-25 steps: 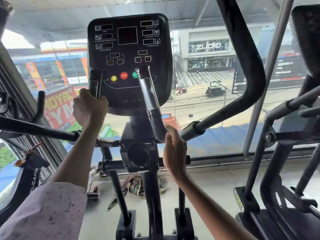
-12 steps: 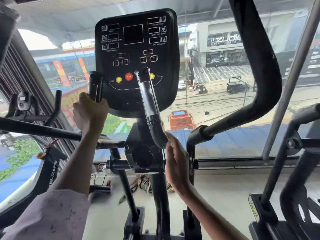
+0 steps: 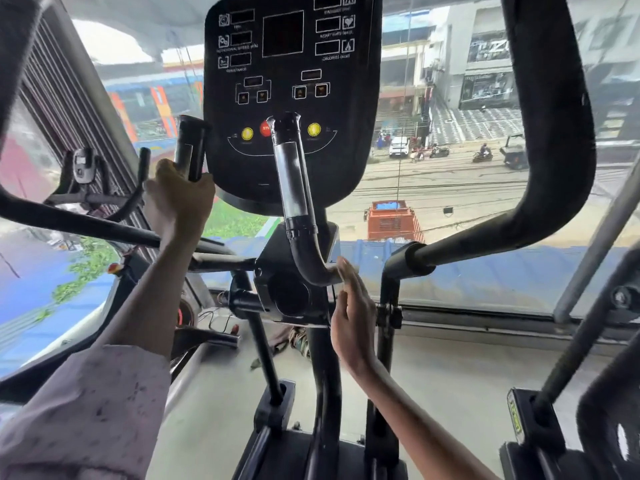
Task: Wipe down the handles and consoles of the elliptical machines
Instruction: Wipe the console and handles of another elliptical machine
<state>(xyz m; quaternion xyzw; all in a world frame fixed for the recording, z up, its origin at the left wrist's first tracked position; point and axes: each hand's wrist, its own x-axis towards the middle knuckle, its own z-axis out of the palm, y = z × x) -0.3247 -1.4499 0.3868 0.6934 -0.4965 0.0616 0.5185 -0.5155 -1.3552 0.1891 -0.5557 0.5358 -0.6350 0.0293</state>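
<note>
A black elliptical console (image 3: 291, 64) with yellow and red buttons stands straight ahead at the top. My left hand (image 3: 178, 199) is wrapped around the lower part of the left fixed handle (image 3: 189, 147), a short black upright grip. The right fixed handle (image 3: 292, 188), black with a silver sensor strip, rises in front of the console and bends right at its base. My right hand (image 3: 353, 313) hangs just right of that bend with fingers straight and apart, fingertips touching or nearly touching it. No cloth shows in either hand.
A thick black moving arm (image 3: 550, 140) curves down on the right, another long bar (image 3: 79, 223) crosses on the left. The central post (image 3: 322, 375) drops to the base. A second machine (image 3: 588, 393) stands at right. A window faces a street. Rags (image 3: 294, 341) lie on the floor.
My right hand has let go of the bend of the right handle and opened, sliding slightly down. The view has moved closer and turned right. My left hand keeps its grip.
</note>
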